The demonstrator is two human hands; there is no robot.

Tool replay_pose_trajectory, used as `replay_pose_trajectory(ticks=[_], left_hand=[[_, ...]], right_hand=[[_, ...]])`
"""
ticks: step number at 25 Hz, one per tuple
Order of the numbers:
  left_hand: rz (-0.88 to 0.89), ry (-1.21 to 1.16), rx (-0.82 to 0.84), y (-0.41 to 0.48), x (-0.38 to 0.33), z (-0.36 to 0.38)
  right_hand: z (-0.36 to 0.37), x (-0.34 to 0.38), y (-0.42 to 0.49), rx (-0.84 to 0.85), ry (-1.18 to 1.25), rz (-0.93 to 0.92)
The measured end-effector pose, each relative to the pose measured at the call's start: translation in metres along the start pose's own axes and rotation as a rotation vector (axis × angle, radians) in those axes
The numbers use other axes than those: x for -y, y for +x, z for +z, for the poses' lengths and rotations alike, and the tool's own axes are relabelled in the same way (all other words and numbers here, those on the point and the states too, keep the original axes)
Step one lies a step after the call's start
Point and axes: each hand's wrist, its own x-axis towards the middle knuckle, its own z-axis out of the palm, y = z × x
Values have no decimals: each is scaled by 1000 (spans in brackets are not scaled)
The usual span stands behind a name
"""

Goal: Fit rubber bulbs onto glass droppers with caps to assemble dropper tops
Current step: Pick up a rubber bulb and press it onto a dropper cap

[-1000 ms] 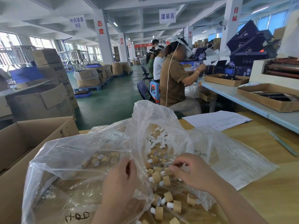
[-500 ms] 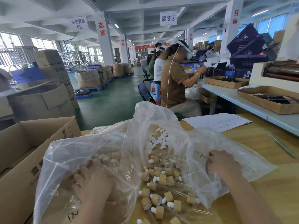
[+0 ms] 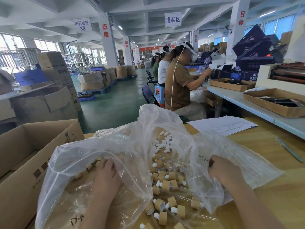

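Beyond the grip, a glossy green floor (image 3: 115,103) runs between white concrete pillars with red characters (image 3: 107,47). Left of the grip, stacked brown cardboard boxes (image 3: 53,65) stand before bright barred windows (image 3: 11,50).

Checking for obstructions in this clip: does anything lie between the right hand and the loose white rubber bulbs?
Yes. The right hand grips a fold of the clear plastic bag, and that bag's crumpled wall stands between it and the white rubber bulbs, which lie to its left, farther from the person.
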Motion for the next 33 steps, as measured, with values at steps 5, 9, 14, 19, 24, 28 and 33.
replay_pose_trajectory(ticks=[5, 9, 14, 19, 24, 28, 33], left_hand=[[39, 303, 267, 1, 13, 7], [-15, 237, 209, -2, 10, 7], [2, 335, 161, 0, 10, 10], [-174, 55, 5, -5, 9, 7], [-87, -336, -182, -20, -12, -8], [13, -354, -164, -35, -37, -12], [69, -252, 620, -42, -52, -39]], right_hand=[[-1, 0, 2, 4, -26, 24], [-2, -2, 2, 50, -64, 29], [-3, -3, 4, -12, 40, 83], [-5, -4, 4, -22, 76, 135], [-5, 3, 4, 36, -60, 157], [-6, 9, 3, 76, -146, 154], [-5, 4, 6, 78, -99, 219]])
